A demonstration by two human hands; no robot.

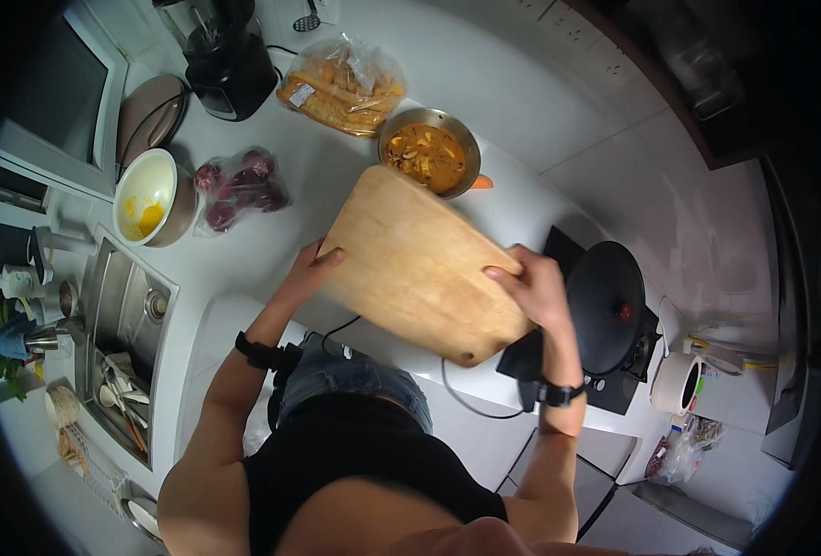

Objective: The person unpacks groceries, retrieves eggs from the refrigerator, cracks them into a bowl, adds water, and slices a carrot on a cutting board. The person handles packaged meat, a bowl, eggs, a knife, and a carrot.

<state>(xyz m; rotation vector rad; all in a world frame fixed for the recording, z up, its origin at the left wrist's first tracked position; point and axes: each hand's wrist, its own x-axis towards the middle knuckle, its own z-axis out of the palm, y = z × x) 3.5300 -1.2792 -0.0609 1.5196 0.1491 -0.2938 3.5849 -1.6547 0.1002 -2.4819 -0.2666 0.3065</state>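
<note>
Between both hands I hold a pale wooden cutting board (410, 257), tilted across the front of the white counter. My left hand (311, 270) grips its left edge, thumb on the upper face. On the opposite edge, my right hand (532, 281) has its thumb on top and its fingers hidden beneath. A small hole shows near the board's lower corner. Just past the far edge stands a metal pan (430, 149) of orange-brown stew, partly covered by the board in this view. I cannot tell whether the board touches the counter.
A black lidded pan (606, 309) sits on the hob at right. Bagged bread (344, 90) and a blender (226, 69) stand at the back. A bagged dark-red produce (240, 187) lies beside a bowl with yellow residue (148, 198). The sink (129, 278) at left holds utensils.
</note>
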